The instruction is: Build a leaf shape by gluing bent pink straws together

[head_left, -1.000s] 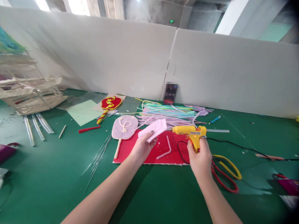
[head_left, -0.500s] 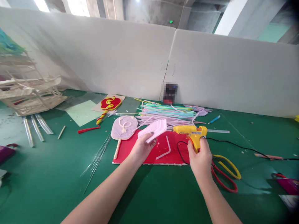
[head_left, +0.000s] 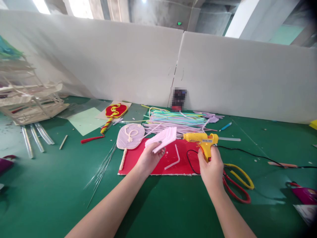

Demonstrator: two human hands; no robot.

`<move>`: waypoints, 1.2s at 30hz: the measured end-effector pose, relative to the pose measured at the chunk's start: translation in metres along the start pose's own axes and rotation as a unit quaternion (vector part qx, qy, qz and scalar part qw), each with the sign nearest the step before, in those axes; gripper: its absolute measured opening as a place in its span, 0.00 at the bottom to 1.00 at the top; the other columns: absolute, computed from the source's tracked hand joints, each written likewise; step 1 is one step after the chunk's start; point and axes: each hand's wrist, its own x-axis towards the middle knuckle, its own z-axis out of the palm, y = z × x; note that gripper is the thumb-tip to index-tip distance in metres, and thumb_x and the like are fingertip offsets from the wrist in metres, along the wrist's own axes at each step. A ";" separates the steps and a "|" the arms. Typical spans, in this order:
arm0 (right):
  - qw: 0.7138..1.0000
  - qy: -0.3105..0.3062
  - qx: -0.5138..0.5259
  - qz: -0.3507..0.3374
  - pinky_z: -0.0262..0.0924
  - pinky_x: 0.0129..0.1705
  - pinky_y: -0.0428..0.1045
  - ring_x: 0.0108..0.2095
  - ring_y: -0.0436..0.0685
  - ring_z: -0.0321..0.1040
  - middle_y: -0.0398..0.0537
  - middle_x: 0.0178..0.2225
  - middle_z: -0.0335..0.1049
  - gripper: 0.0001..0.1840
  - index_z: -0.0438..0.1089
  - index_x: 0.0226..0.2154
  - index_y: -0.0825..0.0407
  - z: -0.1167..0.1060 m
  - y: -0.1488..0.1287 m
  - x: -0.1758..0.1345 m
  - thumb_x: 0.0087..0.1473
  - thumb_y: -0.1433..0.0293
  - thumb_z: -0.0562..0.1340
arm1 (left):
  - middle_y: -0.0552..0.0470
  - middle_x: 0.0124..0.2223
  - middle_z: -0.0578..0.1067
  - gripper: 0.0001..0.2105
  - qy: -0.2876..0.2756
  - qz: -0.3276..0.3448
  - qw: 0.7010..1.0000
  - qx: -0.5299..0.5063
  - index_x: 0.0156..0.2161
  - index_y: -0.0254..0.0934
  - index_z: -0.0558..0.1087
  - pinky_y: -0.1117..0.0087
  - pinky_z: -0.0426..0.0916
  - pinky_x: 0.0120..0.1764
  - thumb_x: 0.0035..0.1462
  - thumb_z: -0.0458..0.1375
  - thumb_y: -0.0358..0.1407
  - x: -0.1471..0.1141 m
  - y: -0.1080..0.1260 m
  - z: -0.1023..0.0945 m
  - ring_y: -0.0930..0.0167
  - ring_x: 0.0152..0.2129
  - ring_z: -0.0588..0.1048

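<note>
Pinched in my left hand [head_left: 150, 158] is a pale lilac piece made of pipe cleaners laid side by side [head_left: 163, 138], tilted above a red board [head_left: 184, 165]. My right hand [head_left: 211, 165] grips a yellow hot glue gun [head_left: 204, 140], a clear glue stick poking out of its back. The nozzle points left, close to the lilac piece's right edge; whether they touch I cannot tell. Under my hands, a bent pale pipe cleaner [head_left: 176, 160] lies on the board. A lilac fan shape [head_left: 130, 136] with a cream twisted handle rests at the board's left corner.
Pastel pipe cleaners [head_left: 177, 119] are heaped behind the board. Scissors [head_left: 239, 183] lie beside my right wrist, and the glue gun's black cord [head_left: 247, 151] runs right. Thin wires [head_left: 102, 172], a red-and-yellow fan [head_left: 116, 110] and a tiered rack [head_left: 32, 99] stand left.
The view has shifted slightly, so the table things sit a little further left. Both hands keep their hold, and the glue gun stays by the lilac piece.
</note>
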 end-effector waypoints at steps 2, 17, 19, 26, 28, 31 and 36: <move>1.000 -0.002 0.001 0.004 0.64 0.35 0.54 0.34 0.60 0.66 0.53 0.32 0.66 0.12 0.65 0.41 0.55 0.000 0.000 0.000 0.55 0.67 0.56 | 0.52 0.23 0.73 0.03 -0.001 0.000 1.000 -0.002 0.28 0.30 0.71 0.79 0.67 0.23 0.43 0.60 0.24 -0.001 0.000 0.001 0.78 0.18 0.70; 1.000 0.004 0.008 0.019 0.65 0.36 0.54 0.35 0.61 0.67 0.54 0.33 0.66 0.13 0.65 0.42 0.55 0.001 0.001 -0.001 0.55 0.67 0.56 | 0.52 0.23 0.73 0.03 -0.015 -0.004 1.000 -0.007 0.27 0.29 0.72 0.78 0.68 0.23 0.43 0.60 0.24 -0.004 0.001 0.003 0.77 0.18 0.70; 1.000 0.001 0.008 0.023 0.65 0.36 0.54 0.35 0.61 0.67 0.54 0.33 0.66 0.13 0.65 0.42 0.55 0.001 0.002 -0.001 0.55 0.67 0.56 | 0.51 0.23 0.73 0.02 -0.022 -0.004 1.000 -0.007 0.27 0.29 0.72 0.78 0.68 0.23 0.43 0.60 0.24 -0.004 0.001 0.003 0.77 0.18 0.70; 0.999 0.001 0.010 0.035 0.65 0.37 0.56 0.35 0.62 0.67 0.56 0.34 0.67 0.14 0.66 0.41 0.57 0.001 0.003 0.000 0.55 0.66 0.57 | 0.51 0.23 0.74 0.02 -0.037 -0.006 0.999 -0.005 0.26 0.29 0.72 0.78 0.68 0.23 0.43 0.60 0.24 -0.004 0.001 0.002 0.77 0.18 0.70; 0.999 0.000 0.008 0.033 0.65 0.37 0.55 0.35 0.62 0.66 0.56 0.33 0.67 0.13 0.65 0.41 0.58 0.001 0.003 0.000 0.55 0.66 0.56 | 0.51 0.24 0.74 0.03 -0.038 -0.007 0.999 -0.008 0.27 0.29 0.73 0.78 0.68 0.23 0.42 0.61 0.24 -0.003 0.000 0.002 0.77 0.18 0.71; 0.999 0.001 0.008 0.034 0.65 0.36 0.54 0.34 0.61 0.66 0.54 0.33 0.66 0.13 0.65 0.41 0.56 0.001 0.003 0.000 0.56 0.66 0.56 | 0.51 0.25 0.75 0.04 -0.039 -0.010 0.999 -0.011 0.28 0.29 0.73 0.78 0.69 0.23 0.42 0.61 0.24 -0.003 0.000 0.001 0.77 0.18 0.71; 0.999 0.001 0.007 0.040 0.64 0.35 0.54 0.34 0.60 0.66 0.54 0.33 0.66 0.13 0.65 0.42 0.56 0.002 0.003 0.000 0.56 0.66 0.56 | 0.51 0.25 0.75 0.04 -0.042 -0.011 0.999 -0.014 0.28 0.29 0.73 0.78 0.69 0.23 0.42 0.62 0.24 -0.003 -0.001 0.001 0.77 0.19 0.71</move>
